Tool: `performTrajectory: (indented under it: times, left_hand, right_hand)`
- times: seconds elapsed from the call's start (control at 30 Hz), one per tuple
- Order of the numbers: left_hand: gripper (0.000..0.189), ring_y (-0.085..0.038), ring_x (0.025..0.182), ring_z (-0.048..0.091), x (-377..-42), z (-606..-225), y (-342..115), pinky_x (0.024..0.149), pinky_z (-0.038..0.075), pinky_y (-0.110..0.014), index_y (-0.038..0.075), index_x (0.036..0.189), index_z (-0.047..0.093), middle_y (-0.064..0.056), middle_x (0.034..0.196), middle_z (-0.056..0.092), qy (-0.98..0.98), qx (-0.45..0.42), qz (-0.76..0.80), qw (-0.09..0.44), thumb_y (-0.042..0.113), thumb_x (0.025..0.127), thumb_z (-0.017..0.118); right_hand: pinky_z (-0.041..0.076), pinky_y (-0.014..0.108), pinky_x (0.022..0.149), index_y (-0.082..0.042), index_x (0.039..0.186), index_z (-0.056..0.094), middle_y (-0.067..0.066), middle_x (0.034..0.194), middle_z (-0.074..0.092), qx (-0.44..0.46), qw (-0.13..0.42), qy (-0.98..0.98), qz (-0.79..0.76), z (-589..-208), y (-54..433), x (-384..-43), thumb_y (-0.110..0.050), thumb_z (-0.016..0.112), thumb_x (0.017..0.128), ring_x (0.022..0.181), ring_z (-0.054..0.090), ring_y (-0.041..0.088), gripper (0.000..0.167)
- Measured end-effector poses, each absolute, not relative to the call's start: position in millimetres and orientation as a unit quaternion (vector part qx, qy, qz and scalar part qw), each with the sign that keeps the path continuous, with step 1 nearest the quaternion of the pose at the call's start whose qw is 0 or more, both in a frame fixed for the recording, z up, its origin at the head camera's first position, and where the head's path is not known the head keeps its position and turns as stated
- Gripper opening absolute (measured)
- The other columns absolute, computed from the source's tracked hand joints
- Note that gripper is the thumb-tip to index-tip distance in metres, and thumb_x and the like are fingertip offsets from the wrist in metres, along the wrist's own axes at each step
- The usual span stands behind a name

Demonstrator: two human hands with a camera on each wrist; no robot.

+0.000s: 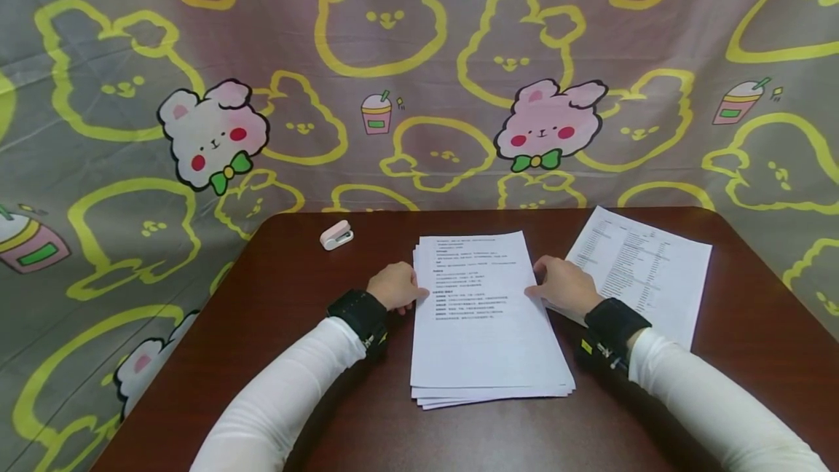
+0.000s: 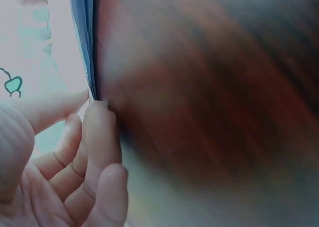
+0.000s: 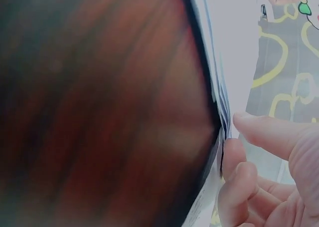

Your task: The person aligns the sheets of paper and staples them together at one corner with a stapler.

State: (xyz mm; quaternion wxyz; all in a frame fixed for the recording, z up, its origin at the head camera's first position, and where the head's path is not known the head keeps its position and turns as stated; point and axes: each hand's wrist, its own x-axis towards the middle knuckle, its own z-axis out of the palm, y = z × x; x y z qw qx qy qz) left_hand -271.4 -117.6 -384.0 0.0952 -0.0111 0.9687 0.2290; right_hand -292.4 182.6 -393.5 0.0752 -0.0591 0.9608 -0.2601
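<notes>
A stack of printed paper sheets [image 1: 485, 341] lies in front of me, its bottom edges slightly fanned out. My left hand [image 1: 393, 287] pinches the stack's left edge, thumb on top and fingers below. On the opposite side my right hand [image 1: 565, 287] pinches the right edge the same way. In the left wrist view the sheets [image 2: 83, 32] run between thumb and index fingertip [image 2: 102, 122]. The right wrist view has several layered sheet edges [image 3: 219, 77] between thumb [image 3: 264, 134] and fingers.
Another printed sheet [image 1: 675, 279] lies angled at the right, partly beneath my right hand. A small pink and white stapler [image 1: 337, 235] sits at the back left of the dark wooden table [image 1: 262, 297]. Behind the table hangs a patterned cloth [image 1: 432, 35].
</notes>
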Motion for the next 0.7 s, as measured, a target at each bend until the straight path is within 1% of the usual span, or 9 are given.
performTrajectory:
  times: [0.13, 0.27, 0.43, 0.57, 0.7]
  left_hand:
    - [0.025, -0.019, 0.049, 0.058, -270.5, -384.3, -116.4, 0.045, 0.042, -0.028, 0.008, 0.073, 0.063, -0.005, 0.06, 0.059, 0.971, -0.001, 0.224, 0.086, 0.026, 0.088, 0.073]
    - [0.025, -0.019, 0.052, 0.056, -270.2, -384.6, -113.0, 0.045, 0.04, -0.028, 0.009, 0.073, 0.063, -0.005, 0.062, 0.057, 0.973, 0.018, 0.221, 0.068, 0.027, 0.088, 0.073]
    - [0.027, -0.018, 0.058, 0.052, -269.8, -381.6, -108.0, 0.049, 0.038, -0.028, 0.01, 0.07, 0.062, -0.004, 0.063, 0.054, 0.976, 0.039, 0.213, 0.036, 0.027, 0.087, 0.073]
    - [0.027, -0.018, 0.058, 0.053, -270.5, -378.7, -102.4, 0.05, 0.038, -0.028, 0.011, 0.071, 0.062, -0.003, 0.063, 0.054, 0.975, 0.049, 0.213, 0.036, 0.029, 0.087, 0.074]
    - [0.026, -0.016, 0.059, 0.054, -271.6, -376.4, -95.9, 0.051, 0.039, -0.028, 0.011, 0.073, 0.062, -0.001, 0.063, 0.056, 0.976, 0.059, 0.204, 0.042, 0.029, 0.087, 0.073]
  right_hand:
    - [0.046, 0.035, 0.067, -0.005, 0.117, 0.059, 0.008, 0.09, 0.064, -0.065, 0.08, 0.955, -0.278, -393.4, 184.6, -289.1, -0.029, 0.08, 0.081, 0.077, 0.058, 0.024, 0.048]
    - [0.046, 0.036, 0.068, -0.006, 0.115, 0.061, 0.007, 0.091, 0.064, -0.084, 0.074, 0.955, -0.276, -390.7, 189.5, -285.5, -0.03, 0.079, 0.082, 0.077, 0.058, 0.023, 0.045]
    - [0.046, 0.036, 0.067, -0.004, 0.115, 0.062, 0.007, 0.091, 0.064, -0.111, 0.074, 0.95, -0.282, -383.9, 198.2, -282.0, -0.029, 0.076, 0.084, 0.077, 0.057, 0.022, 0.042]
    - [0.045, 0.034, 0.063, -0.003, 0.115, 0.062, 0.007, 0.087, 0.062, -0.114, 0.088, 0.94, -0.309, -380.6, 206.3, -281.7, -0.027, 0.074, 0.086, 0.069, 0.058, 0.02, 0.039]
    - [0.045, 0.032, 0.058, 0.001, 0.113, 0.062, 0.008, 0.081, 0.061, -0.12, 0.094, 0.928, -0.341, -378.4, 214.8, -283.0, -0.023, 0.072, 0.088, 0.059, 0.058, 0.019, 0.036]
